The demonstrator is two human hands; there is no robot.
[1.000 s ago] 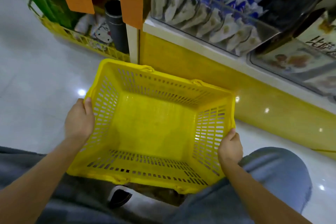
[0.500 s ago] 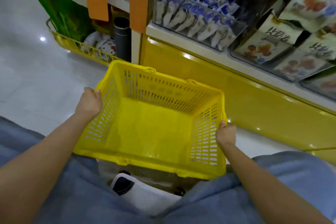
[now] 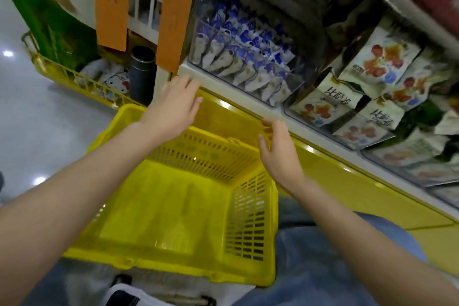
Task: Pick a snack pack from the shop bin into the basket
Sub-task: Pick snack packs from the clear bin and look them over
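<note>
1. Two bare hands hover above the yellow basket (image 3: 248, 218) at lower centre. Its solid bottom shows bare between slotted walls.
2. Left hand (image 3: 173, 104), centre: grip wide, fingers spread, holding nothing, fingertips just below the white shelf ledge (image 3: 223, 88).
3. Right hand (image 3: 278, 149), right of centre: grip loose, fingers slightly bent, holding nothing, near the ledge's edge.
4. Clear bin (image 3: 296, 82), upper centre on the ledge: packed rows of blue-and-white snack packs (image 3: 248, 67), leaning.
5. Second bin (image 3: 360, 136), to its right: larger printed packs (image 3: 382, 57).
6. Wire basket (image 3: 62, 74), left: white printed items, with a dark cylinder (image 3: 142, 74) beside them.
7. Open floor (image 3: 44, 126) lies left of the yellow basket.
</note>
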